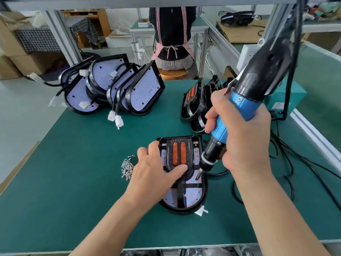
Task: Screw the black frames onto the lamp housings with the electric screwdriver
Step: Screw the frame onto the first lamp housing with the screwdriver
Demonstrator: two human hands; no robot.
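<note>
Near the middle of the table (83, 182), a bit toward its near edge, a lamp housing (191, 198) is lying flat with its pale board facing up. A black frame (179, 140) with two orange strips (178, 154) is sitting on top of it.

I'm pressing the left grip (155, 169) down on the frame, fingers spread flat, thumb lying across the frame just below the orange strips. Nothing is being clasped in it.

I'm wrapping the right grip (245, 137) tight round the blue body of the electric screwdriver (239, 106). The tool is tilting, top leaning away toward the far right. Its bit (199, 175) is touching the housing at the frame's right side, just right of the left thumb. I can't tell whether a screw is sitting under the bit.

A small pile of screws (127, 168) is lying on the table just left of the left grip. A white plug (202, 211) is sticking out at the housing's near end.

Toward the far left corner a bunch of lamp housings (118, 85) is leaning together, white plugs (116, 119) trailing off them. Toward the far edge, right of centre, more black frames (195, 100) are standing stacked behind the screwdriver. Black cables (295, 163) are running along the right edge, beside a teal box (287, 97).

Beyond the table a person in a checked apron (172, 34) is sitting on a wooden stool (172, 73), back turned.
</note>
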